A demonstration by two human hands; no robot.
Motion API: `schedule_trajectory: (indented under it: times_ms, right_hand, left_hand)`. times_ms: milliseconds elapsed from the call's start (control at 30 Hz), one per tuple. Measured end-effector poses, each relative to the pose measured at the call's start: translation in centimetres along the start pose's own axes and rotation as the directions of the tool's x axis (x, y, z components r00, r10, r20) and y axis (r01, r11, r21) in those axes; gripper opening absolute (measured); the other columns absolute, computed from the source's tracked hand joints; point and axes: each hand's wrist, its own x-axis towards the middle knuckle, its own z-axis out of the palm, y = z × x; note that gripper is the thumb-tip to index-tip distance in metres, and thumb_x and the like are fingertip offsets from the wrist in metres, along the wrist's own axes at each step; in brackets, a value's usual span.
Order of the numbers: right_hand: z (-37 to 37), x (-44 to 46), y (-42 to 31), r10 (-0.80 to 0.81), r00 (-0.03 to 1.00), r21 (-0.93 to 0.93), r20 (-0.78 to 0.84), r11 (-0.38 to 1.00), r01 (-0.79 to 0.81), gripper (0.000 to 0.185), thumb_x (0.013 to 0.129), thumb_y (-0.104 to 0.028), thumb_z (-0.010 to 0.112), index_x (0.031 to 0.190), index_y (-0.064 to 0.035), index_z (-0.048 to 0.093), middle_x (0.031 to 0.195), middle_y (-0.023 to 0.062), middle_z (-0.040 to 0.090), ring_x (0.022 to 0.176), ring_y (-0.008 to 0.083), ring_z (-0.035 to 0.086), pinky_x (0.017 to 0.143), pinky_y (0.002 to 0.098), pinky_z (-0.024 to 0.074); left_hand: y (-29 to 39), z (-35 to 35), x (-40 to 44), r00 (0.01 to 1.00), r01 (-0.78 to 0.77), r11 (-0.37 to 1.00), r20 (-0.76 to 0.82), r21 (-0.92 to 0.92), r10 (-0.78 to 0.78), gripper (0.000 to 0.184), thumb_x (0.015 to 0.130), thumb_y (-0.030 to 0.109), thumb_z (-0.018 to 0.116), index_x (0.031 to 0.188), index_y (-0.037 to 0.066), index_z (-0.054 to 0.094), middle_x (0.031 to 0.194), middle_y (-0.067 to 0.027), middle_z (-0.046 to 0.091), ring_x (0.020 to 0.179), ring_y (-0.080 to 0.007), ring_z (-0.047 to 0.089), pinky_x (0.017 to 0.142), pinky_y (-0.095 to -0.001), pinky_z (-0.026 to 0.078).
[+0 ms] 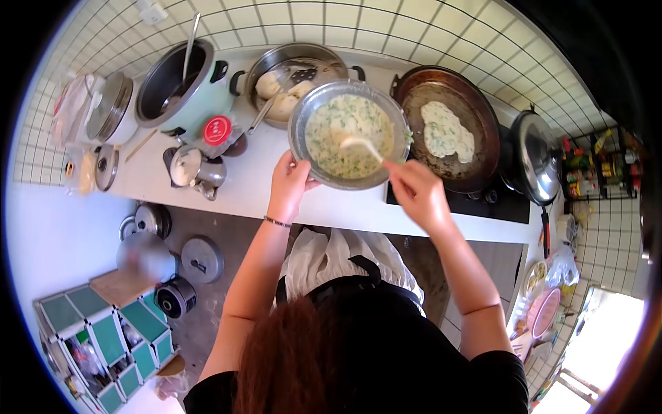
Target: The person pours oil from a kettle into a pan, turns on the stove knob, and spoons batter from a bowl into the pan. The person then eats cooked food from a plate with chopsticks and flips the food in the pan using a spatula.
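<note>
A metal bowl [296, 141] of pale batter flecked with green is held above the counter by my left hand [291, 181], which grips its lower left rim. My right hand [416, 190] is closed around the handle of a light-coloured spoon [358, 143], whose head rests in the batter. Right of the bowl, a large dark pan [476, 110] on the stove holds an irregular patch of batter [447, 132]. Partly behind the bowl, a two-handled steel pan [303, 52] contains pale dough-like pieces [284, 107].
A deep pot [148, 96] with a utensil stands at the back left, near a red-lidded jar [216, 130] and a small metal container [209, 174]. Right of the stove area is a lidded wok [536, 155] with its handle pointing toward the front. The white counter's front edge [331, 219] runs before me.
</note>
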Motion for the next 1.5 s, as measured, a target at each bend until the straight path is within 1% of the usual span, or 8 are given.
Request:
schedule_trajectory:
  times_ms: [233,467,667,867,1000,1067,1267,1500]
  right_hand:
    - [8.8,-4.3,-0.5,-0.025,0.980,0.041,0.199,0.999,0.017,0.039,0.076,0.002,0.061,0.114,-0.0043,0.057,0.080,0.0118,0.058,0.066,0.0267,0.059,0.058,0.0350,0.0489]
    - [11.5,-3.7,-2.3,0.219,0.798,-0.330,0.562,0.944,-0.026,0.054,0.082,-0.039,0.060,0.124,-0.0082,0.047,0.079,0.0165,0.059,0.071,0.0325,0.061,0.060,0.0403,0.0494]
    - [16.1,4.2,-1.7,0.233,0.866,-0.433,0.442,0.901,-0.021,0.038,0.089,-0.029,0.051,0.121,-0.0093,0.049,0.078,0.0199,0.059,0.071,0.0378,0.061,0.064,0.0465,0.0490]
    - [30.6,16.2,2.7,0.094,0.957,-0.035,0.275,0.996,-0.087,0.031,0.089,-0.023,0.046,0.116,-0.0081,0.054,0.081,0.0210,0.063,0.074,0.0381,0.062,0.065,0.0473,0.0504]
    - [34.4,20.3,3.7,0.053,0.795,-0.400,0.604,0.883,0.246,0.026,0.084,-0.015,0.048,0.093,0.0002,0.066,0.092,0.0207,0.065,0.087,0.0345,0.064,0.074,0.0456,0.0510]
    - [34.9,20.2,3.2,0.371,0.841,-0.310,0.393,0.915,-0.258,0.025,0.082,-0.017,0.050,0.090,-0.0022,0.068,0.097,0.0201,0.065,0.092,0.0339,0.063,0.079,0.0438,0.0511]
    - [31.2,20.1,0.5,0.535,0.838,-0.280,0.105,0.825,-0.492,0.027,0.081,-0.010,0.052,0.105,0.0029,0.050,0.091,0.0278,0.061,0.088,0.0388,0.063,0.078,0.0429,0.0520]
    - [23.2,19.2,-2.1,0.416,0.908,0.091,-0.038,0.907,-0.412,0.016,0.088,-0.009,0.045,0.102,-0.0032,0.045,0.084,0.0313,0.059,0.080,0.0404,0.062,0.071,0.0451,0.0479]
  left_hand:
    - [-4.9,-7.1,-3.7,0.995,0.017,0.998,-0.101,-0.052,-0.023,0.027,0.088,0.005,0.045,0.114,0.000,0.049,0.099,-0.0077,0.061,0.084,-0.0157,0.064,0.071,-0.0287,0.056]
    - [-11.0,-12.6,-4.1,0.972,0.019,0.995,-0.232,-0.101,-0.042,0.019,0.091,0.006,0.046,0.108,0.001,0.050,0.096,-0.0026,0.061,0.078,-0.0078,0.061,0.061,-0.0201,0.052]
    - [-15.4,-16.6,-2.3,0.976,0.049,0.988,-0.205,-0.144,-0.078,0.019,0.091,0.006,0.046,0.109,0.004,0.051,0.098,-0.0014,0.060,0.080,-0.0061,0.059,0.066,-0.0189,0.050]
    - [-17.3,-19.4,-0.2,0.978,0.054,0.991,-0.195,-0.119,-0.077,0.023,0.091,0.007,0.046,0.113,0.003,0.049,0.102,-0.0058,0.060,0.087,-0.0131,0.062,0.072,-0.0300,0.056]
    - [-16.6,-19.7,1.1,0.983,0.038,0.997,-0.175,-0.066,-0.049,0.017,0.091,0.010,0.049,0.107,0.003,0.050,0.092,-0.0042,0.059,0.081,-0.0111,0.060,0.072,-0.0307,0.057]
    - [-16.2,-20.0,1.6,0.976,0.076,0.997,-0.202,-0.006,-0.076,0.010,0.092,0.012,0.051,0.098,0.005,0.048,0.085,-0.0010,0.054,0.076,-0.0077,0.055,0.070,-0.0297,0.056]
    - [-15.8,-20.1,2.6,0.967,0.094,0.995,-0.232,-0.046,-0.102,0.015,0.093,0.016,0.052,0.086,0.009,0.041,0.086,-0.0009,0.056,0.079,-0.0089,0.056,0.071,-0.0294,0.053]
    - [-15.7,-20.2,3.0,0.958,0.153,0.987,-0.240,-0.039,-0.158,0.023,0.094,0.020,0.051,0.106,0.006,0.038,0.104,-0.0069,0.050,0.098,-0.0158,0.052,0.083,-0.0382,0.051]
